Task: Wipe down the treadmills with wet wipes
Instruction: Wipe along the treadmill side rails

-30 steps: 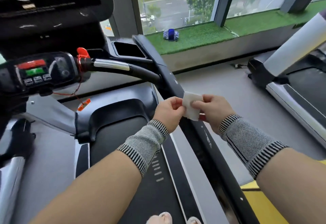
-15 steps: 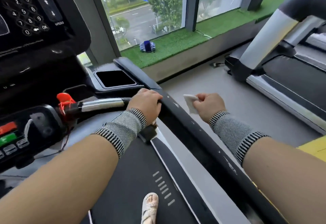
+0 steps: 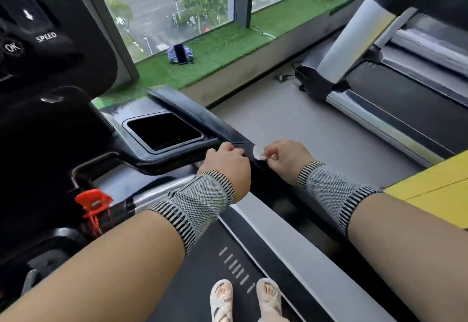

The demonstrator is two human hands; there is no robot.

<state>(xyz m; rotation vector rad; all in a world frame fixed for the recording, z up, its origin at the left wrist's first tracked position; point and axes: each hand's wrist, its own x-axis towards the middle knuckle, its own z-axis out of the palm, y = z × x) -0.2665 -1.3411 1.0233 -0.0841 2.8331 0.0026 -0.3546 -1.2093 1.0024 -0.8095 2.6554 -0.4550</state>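
Right hand [image 3: 286,160] pinching wipe [image 3: 258,154], now seemingly touching rail [image 3: 202,115]; left hand [image 3: 226,167] curled there.

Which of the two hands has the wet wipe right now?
The right hand pinches the white wet wipe against the black side rail. The left hand only grips the rail beside it.
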